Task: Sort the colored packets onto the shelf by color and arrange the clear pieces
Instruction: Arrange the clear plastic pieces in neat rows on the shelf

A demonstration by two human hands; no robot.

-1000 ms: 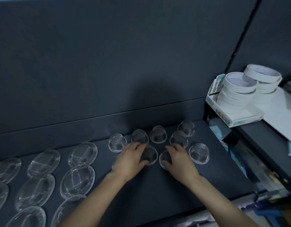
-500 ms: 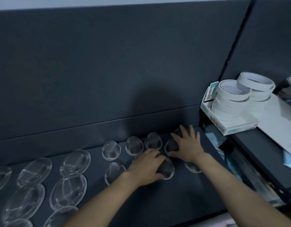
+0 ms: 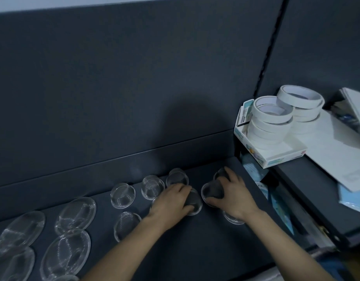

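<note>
While leaning over dark shelf (image 3: 195,250), grasps one cup per hand. Curls left hand (image 3: 171,201) over clear cup (image 3: 193,203) at lower centre of frame, fingers wrapped down far side, thumb on near side, so firmly grasping it. Keeps that cup low on shelf, rim showing under thumb; upright or flipped, cannot tell. Grasps second cup (image 3: 212,190) with right hand (image 3: 233,197) just right of that: thumb under near edge, fingers across top, cup tipped with mouth toward left of frame. Holds both cups just beside each other; touching or apart, cannot tell. Reaches right fingertips onto third cup (image 3: 219,173), partly hidden, near back of shelf. Covers fourth cup (image 3: 234,221) with right wrist, only rim peeking out.

Also on shelf: row of three loose cups (image 3: 152,187) along back, left of left hand, each apart from next. One lone cup (image 3: 126,225) nearer, lower left of left wrist. Clear oval dishes (image 3: 75,212) at lower left of frame, four at least, lying flat, some cut by frame edge.

Right side of frame: higher ledge with white box (image 3: 276,157) holding two stacks of white tape rolls (image 3: 270,122). White paper sheets (image 3: 333,142) beside box. Light-blue packets (image 3: 254,166) in gap below box, blurred, count unclear. No packet in either hand.
</note>
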